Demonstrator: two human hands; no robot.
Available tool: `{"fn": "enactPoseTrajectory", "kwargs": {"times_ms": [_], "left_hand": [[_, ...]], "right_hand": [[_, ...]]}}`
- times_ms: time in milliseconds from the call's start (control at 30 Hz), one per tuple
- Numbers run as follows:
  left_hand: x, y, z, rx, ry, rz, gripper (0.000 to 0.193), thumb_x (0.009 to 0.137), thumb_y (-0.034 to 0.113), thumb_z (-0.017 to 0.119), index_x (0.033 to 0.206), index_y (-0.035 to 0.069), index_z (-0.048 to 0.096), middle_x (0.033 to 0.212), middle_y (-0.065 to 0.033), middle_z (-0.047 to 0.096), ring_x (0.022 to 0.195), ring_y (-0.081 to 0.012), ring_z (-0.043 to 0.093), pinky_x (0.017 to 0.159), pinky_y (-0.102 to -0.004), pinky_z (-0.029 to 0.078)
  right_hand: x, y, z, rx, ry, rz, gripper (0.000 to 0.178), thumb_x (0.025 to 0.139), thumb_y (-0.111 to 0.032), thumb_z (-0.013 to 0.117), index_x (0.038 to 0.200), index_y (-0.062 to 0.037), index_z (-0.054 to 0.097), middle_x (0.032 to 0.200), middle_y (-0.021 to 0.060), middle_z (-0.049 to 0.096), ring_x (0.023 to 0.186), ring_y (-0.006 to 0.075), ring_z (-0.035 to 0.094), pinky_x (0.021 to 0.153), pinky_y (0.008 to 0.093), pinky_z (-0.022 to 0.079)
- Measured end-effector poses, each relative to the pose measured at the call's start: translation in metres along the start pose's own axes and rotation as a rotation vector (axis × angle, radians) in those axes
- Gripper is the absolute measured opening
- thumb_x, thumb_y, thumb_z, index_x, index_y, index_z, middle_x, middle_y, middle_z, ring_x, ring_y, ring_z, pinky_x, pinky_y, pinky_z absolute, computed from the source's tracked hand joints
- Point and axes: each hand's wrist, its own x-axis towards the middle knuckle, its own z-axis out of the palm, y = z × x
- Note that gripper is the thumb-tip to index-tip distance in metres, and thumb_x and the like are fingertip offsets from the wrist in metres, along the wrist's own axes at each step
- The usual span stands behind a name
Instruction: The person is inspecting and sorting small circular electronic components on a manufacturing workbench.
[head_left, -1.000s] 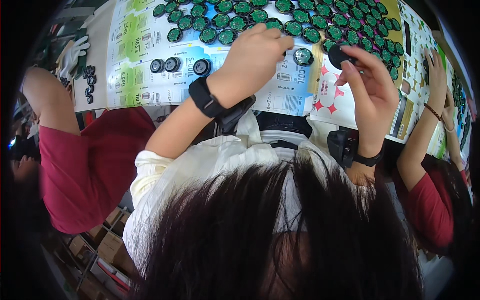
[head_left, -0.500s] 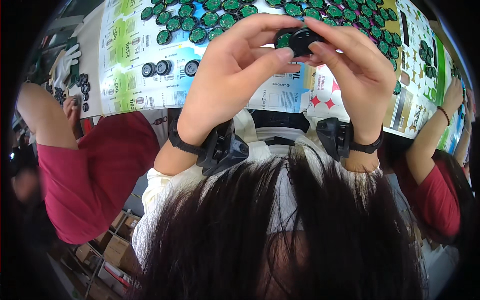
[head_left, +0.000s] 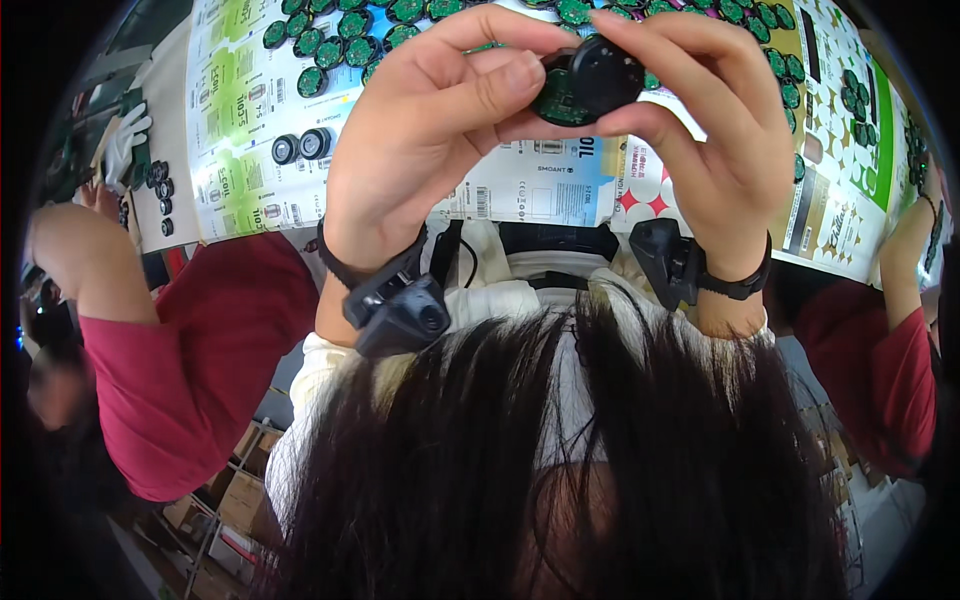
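Note:
Above the table, my left hand [head_left: 450,120] pinches a round green circuit board in a black rim [head_left: 562,103] between thumb and fingers. My right hand [head_left: 700,120] grips a round black cap [head_left: 607,76] by its edge, thumb below and index finger on top. The cap is tilted and overlaps the right part of the board; whether the two are joined I cannot tell. Left of my left wrist, two black round pieces [head_left: 315,143] lie on the printed sheet.
Many round green boards [head_left: 360,50] cover the far part of the table, which is lined with printed sheets [head_left: 235,190]. A person in a red sleeve [head_left: 220,350] works on my left, another [head_left: 870,370] on my right. A white glove [head_left: 126,138] lies far left, near more black pieces [head_left: 162,190].
The black cap has turned so that its round face shows more fully, and the board has tipped with it. My left hand has shifted left. A third black piece is out of sight.

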Motion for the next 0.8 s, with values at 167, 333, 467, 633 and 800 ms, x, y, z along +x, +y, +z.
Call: {"fn": "enactPoseTrajectory", "kwargs": {"times_ms": [167, 333, 467, 633, 800], "left_hand": [[-0.002, -0.007, 0.010, -0.340, 0.049, -0.128, 0.053, 0.085, 0.015, 0.065, 0.131, -0.003, 0.045, 0.125, -0.0154, 0.055, 0.110, -0.0230, 0.057, 0.094, -0.0352, 0.045], [-0.003, -0.009, 0.011, -0.337, 0.076, -0.152, 0.055, 0.084, 0.019, 0.066, 0.130, -0.003, 0.045, 0.126, -0.0152, 0.054, 0.112, -0.0229, 0.056, 0.097, -0.0344, 0.043], [0.001, -0.016, 0.009, -0.309, 0.007, -0.086, 0.053, 0.082, 0.022, 0.068, 0.125, -0.005, 0.051, 0.124, -0.0161, 0.056, 0.113, -0.0230, 0.055, 0.099, -0.0346, 0.041], [0.001, -0.015, 0.012, -0.251, 0.034, -0.066, 0.052, 0.081, 0.023, 0.070, 0.121, -0.005, 0.054, 0.123, -0.0165, 0.057, 0.113, -0.0235, 0.055, 0.100, -0.0351, 0.040], [0.001, -0.015, 0.013, -0.265, 0.031, -0.082, 0.053, 0.080, 0.024, 0.071, 0.121, -0.006, 0.054, 0.123, -0.0169, 0.057, 0.112, -0.0238, 0.055, 0.100, -0.0354, 0.040]], "right_hand": [[0.004, -0.009, -0.005, 0.105, 0.024, 0.026, 0.049, 0.062, -0.023, 0.078, 0.107, -0.0061, 0.068, 0.092, 0.0054, 0.056, 0.084, 0.0174, 0.055, 0.071, 0.0275, 0.045], [0.016, -0.016, -0.019, -0.101, -0.209, -0.090, 0.048, 0.062, -0.022, 0.078, 0.106, -0.0056, 0.068, 0.093, 0.0059, 0.056, 0.084, 0.0172, 0.055, 0.072, 0.0283, 0.045], [0.002, -0.002, -0.007, 0.076, -0.017, -0.086, 0.047, 0.062, -0.021, 0.079, 0.106, -0.0049, 0.068, 0.093, 0.0060, 0.056, 0.084, 0.0173, 0.055, 0.072, 0.0280, 0.045], [0.015, -0.019, -0.014, 0.116, -0.050, -0.003, 0.047, 0.063, -0.019, 0.078, 0.106, -0.0050, 0.068, 0.093, 0.0062, 0.056, 0.083, 0.0174, 0.055, 0.071, 0.0277, 0.045], [0.000, -0.004, -0.009, 0.058, -0.040, -0.093, 0.046, 0.063, -0.017, 0.078, 0.106, -0.0052, 0.069, 0.094, 0.0061, 0.055, 0.083, 0.0170, 0.056, 0.070, 0.0270, 0.046]]}}
